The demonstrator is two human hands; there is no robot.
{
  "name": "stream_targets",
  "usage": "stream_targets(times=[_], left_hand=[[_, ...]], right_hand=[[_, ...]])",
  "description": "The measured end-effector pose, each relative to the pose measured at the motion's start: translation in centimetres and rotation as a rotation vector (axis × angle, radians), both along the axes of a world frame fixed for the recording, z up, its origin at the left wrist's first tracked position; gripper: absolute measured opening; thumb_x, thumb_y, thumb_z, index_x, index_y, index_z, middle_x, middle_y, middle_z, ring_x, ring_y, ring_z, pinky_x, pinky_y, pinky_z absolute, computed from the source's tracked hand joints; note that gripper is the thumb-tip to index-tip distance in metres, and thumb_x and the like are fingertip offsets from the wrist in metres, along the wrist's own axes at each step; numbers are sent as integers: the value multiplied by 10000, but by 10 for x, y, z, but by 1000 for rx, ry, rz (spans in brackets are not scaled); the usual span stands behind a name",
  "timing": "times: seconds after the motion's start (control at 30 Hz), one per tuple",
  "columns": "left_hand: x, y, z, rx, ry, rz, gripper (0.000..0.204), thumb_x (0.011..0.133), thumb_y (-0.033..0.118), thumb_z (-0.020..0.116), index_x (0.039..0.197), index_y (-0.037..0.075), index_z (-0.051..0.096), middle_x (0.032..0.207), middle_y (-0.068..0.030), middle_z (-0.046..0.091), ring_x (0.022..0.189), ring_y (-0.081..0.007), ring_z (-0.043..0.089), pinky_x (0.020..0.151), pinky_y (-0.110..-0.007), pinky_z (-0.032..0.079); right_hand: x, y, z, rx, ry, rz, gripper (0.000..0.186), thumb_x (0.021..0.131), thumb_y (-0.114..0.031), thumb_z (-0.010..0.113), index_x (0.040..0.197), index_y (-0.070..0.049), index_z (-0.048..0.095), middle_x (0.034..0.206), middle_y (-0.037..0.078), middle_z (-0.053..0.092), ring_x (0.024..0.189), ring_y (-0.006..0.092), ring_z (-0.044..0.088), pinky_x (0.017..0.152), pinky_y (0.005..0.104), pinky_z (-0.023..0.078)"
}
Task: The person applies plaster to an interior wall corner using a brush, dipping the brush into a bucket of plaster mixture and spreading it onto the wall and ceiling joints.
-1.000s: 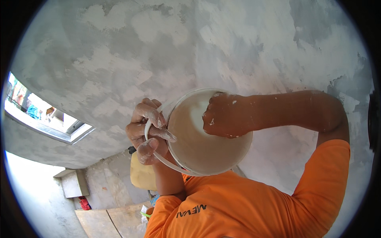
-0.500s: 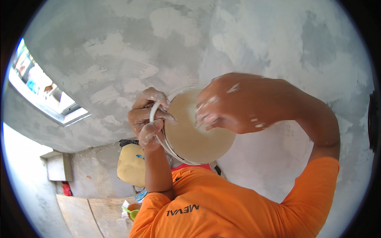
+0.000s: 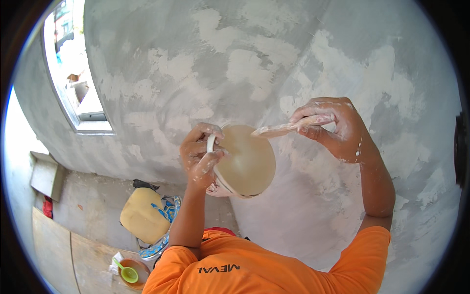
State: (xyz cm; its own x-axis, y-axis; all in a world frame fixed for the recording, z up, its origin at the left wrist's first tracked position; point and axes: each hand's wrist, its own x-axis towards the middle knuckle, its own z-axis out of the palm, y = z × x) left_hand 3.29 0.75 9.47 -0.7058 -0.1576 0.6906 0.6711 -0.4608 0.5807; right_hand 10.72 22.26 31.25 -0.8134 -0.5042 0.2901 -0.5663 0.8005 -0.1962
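Observation:
A round white bucket (image 3: 247, 169) with a pale beige, smooth interior is gripped at its left edge by my left hand (image 3: 200, 152), whose fingers close around the white handle and rim. My right hand (image 3: 333, 130), smeared with white, holds a flat wooden tool (image 3: 276, 130) between fingers and thumb, its tip over the right part of the bucket's mouth. I cannot make out whether the beige surface is liquid or the bucket's bottom.
Patchy plastered wall (image 3: 235, 68) fills the view behind, with a window (image 3: 71, 68) upper left. Low at left are a padded chair (image 3: 144, 215), wooden boards (image 3: 51, 232), a brown bowl with a green scoop (image 3: 129, 274), a concrete block (image 3: 46, 179) and red cloth (image 3: 47, 208).
My right hand has come up out of the bucket and to the right, now showing the wooden tool. The bucket looks smaller and the wall and window have shifted as my view moved.

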Motion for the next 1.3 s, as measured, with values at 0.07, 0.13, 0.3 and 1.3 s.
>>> stream_targets(times=[0.07, 0.13, 0.3, 1.3], left_hand=[[2, -2, 1, -17, -31, -23, 281, 545, 124, 575, 668, -95, 700, 921, -140, 581, 794, -204, 543, 654, -303, 421], [3, -4, -2, -5, -55, -68, 265, 558, 116, 575, 666, -94, 696, 936, -131, 586, 802, -198, 548, 641, -299, 449], [-1, -11, 7, 78, -123, -144, 243, 553, 59, 550, 665, -114, 678, 948, -122, 573, 807, -197, 571, 599, -284, 543], [-25, -59, -24, 174, -323, 63, 149, 533, 0, 526, 639, -99, 558, 905, -106, 548, 776, -167, 518, 580, -254, 493]], right_hand=[[-1, 8, -10, 86, 181, 2, 189, 876, -138, 731, 976, 21, 719, 874, 113, 708, 826, 174, 661, 748, 293, 508], [-3, 12, -12, -10, 162, -55, 177, 886, -117, 716, 995, 22, 716, 914, 125, 709, 851, 188, 662, 772, 288, 508], [-28, 43, -20, -21, 396, -197, 187, 918, -83, 664, 1065, 28, 695, 1077, 150, 692, 951, 276, 681, 836, 343, 538], [-265, 109, 40, 356, 934, -752, 297, 985, -192, 546, 1212, -26, 643, 1136, 199, 675, 1072, 340, 650, 920, 390, 540]])
